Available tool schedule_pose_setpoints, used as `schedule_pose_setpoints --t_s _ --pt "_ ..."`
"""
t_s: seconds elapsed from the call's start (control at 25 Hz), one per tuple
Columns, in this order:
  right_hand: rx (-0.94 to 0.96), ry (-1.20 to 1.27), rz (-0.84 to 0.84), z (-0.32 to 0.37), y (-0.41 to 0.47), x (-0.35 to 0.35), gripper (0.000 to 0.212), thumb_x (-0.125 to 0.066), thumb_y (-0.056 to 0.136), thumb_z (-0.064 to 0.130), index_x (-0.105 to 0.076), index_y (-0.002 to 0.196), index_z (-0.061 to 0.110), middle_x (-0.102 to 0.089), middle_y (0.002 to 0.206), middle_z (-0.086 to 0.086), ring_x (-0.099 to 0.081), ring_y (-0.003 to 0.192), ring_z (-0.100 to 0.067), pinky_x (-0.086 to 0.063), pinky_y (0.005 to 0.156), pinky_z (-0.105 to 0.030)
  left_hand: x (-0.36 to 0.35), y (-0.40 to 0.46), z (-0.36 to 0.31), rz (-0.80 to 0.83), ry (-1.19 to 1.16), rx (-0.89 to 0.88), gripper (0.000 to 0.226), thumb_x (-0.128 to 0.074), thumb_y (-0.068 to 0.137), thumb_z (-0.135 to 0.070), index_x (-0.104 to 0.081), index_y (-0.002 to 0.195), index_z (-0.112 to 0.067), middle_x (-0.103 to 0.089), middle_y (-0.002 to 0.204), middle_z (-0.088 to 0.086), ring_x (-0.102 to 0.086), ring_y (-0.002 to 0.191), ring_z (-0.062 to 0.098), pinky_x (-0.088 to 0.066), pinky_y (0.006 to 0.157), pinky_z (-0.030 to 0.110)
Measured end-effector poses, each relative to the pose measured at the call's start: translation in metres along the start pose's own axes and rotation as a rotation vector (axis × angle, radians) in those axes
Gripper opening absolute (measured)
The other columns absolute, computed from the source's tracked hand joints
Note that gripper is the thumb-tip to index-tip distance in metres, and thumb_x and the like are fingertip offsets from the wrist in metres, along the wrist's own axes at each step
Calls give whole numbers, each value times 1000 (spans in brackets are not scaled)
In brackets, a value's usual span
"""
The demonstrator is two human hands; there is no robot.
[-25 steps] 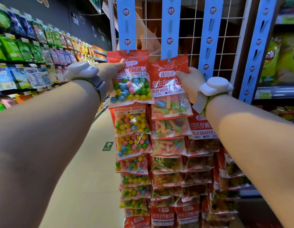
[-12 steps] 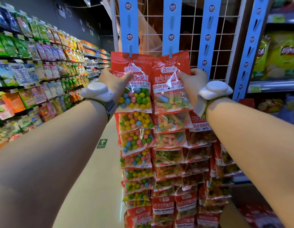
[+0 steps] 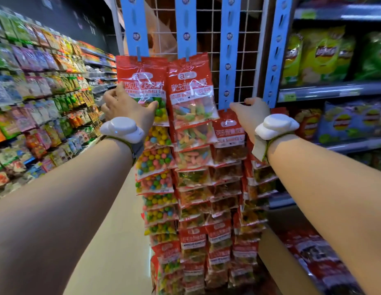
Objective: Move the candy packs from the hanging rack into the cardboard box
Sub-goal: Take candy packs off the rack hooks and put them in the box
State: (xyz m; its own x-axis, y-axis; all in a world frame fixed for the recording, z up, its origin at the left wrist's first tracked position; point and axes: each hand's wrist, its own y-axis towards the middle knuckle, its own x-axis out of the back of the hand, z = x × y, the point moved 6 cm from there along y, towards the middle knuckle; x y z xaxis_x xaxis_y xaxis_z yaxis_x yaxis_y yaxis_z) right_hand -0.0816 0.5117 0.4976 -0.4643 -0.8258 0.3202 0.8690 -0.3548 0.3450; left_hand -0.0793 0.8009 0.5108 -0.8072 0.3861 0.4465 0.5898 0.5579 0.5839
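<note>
At the wire rack (image 3: 208, 28) between two store aisles, both arms are up and reaching for the top of the display. The candy packs hang in overlapping columns from blue clip strips (image 3: 188, 28), each bag caught by its header so the lower ones fan out beneath; that is why the top bag has to come off first. The left hand (image 3: 125, 105) is at the left edge of the bubble gum pack (image 3: 142, 81), thumb across the front and fingers going behind, so I read it as a grip on the bag's side, ready to pull it off its clip. The right hand (image 3: 250, 112) sits at the header of the cola-shaped pack (image 3: 227, 128), right under the third strip, fingers curled at the clip; whether it has truly pinched the bag or is only touching it I cannot tell. The worm gummy pack (image 3: 193, 92) hangs free between the two hands, untouched. A tan slab low on the right may be the cardboard box (image 3: 276, 258), though I can't be sure. White wrist bands (image 3: 121, 127) on both arms, chip bags (image 3: 325, 54) on the shelves to the right
</note>
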Motion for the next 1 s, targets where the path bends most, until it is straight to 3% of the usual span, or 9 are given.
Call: schedule_pose_setpoints --t_s 0.08,0.16,0.32,0.6,0.76,1.0 --pt "-2 10 -10 -18 -1 31 46 -58 90 33 -52 128 8 -62 111 -5 -60 101 -23 -47 90 -38 -4 -29 -26 23 -41 -41 85 -70 77 -55 -33 146 -22 -33 147 10 -29 138 34 -25 113 45" --pt "26 16 18 -39 -1 63 33 -60 89 32 -60 113 10 -62 95 -2 -57 89 -19 -45 79 -33 -14 -64 -54 39 -37 -88 84 -67 79 -55 -33 147 -22 -36 146 11 -31 137 34 -25 113 45" --pt "-17 -89 95 -96 -8 144 60 -59 89 40 -43 138 9 -57 127 -8 -56 112 -25 -43 86 -31 -55 -159 -107 165 18 -140 83 -63 79 -61 -39 143 -13 -47 139 15 -41 129 37 -35 107 46" --pt "-176 -255 129 -217 -33 264 56 -57 91 41 -41 138 15 -60 117 -8 -59 88 -23 -49 78 -34 -142 -325 -166 481 -136 -144 79 -65 83 -53 -36 147 -16 -48 143 12 -42 132 35 -38 107 45" --pt "-324 -306 100 -283 -34 310 54 -57 92 38 -42 137 12 -59 121 -9 -59 105 -28 -44 75 -31 -202 -400 -182 681 -187 -99 79 -70 81 -48 -36 147 -18 -48 143 9 -45 131 33 -42 105 43" --pt "-500 -307 39 -402 -11 336 50 -63 88 38 -51 129 12 -60 118 -10 -57 98 -25 -44 82 -31 -315 -470 -177 932 -140 -54 73 -70 85 -36 -36 147 -15 -49 142 10 -54 122 30 -46 91 33"
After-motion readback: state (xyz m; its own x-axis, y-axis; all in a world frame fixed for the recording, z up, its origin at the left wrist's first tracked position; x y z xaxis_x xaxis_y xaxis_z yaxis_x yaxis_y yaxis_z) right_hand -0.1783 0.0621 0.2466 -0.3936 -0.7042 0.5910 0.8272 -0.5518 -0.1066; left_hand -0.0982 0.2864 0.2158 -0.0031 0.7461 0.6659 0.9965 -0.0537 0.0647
